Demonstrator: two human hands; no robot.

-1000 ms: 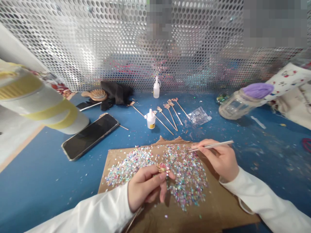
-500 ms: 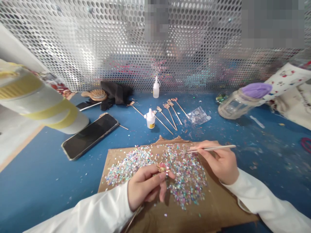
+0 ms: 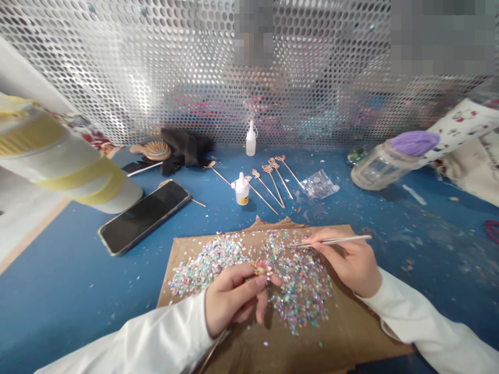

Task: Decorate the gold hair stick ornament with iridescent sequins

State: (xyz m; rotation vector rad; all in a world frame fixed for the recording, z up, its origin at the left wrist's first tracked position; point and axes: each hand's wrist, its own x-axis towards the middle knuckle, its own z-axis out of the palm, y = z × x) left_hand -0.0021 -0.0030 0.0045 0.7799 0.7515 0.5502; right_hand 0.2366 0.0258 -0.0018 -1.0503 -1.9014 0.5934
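From my remote seat I see the left hand (image 3: 234, 298) pinching a small gold, flower-shaped ornament with a pink centre (image 3: 260, 267) between thumb and forefinger, above the brown cardboard sheet (image 3: 343, 332); a loosened pinch could let it twist or drop. The right hand (image 3: 351, 262) grasps a slim, pale, stick-like tool (image 3: 349, 239) (tweezers, I suspect), its tip low over loose, iridescent chips (image 3: 302, 298). Whether the tip holds a chip, I cannot tell. Too hard a squeeze might flick one away; a dragging white sleeve (image 3: 167, 327) could scatter the nearer edge. Farther out, a squat white plastic bottle (image 3: 242, 192) stands upright near thin gold sticks with ornate heads (image 3: 268, 169); an overlong reach could tip it onto the blue tabletop (image 3: 78, 280).
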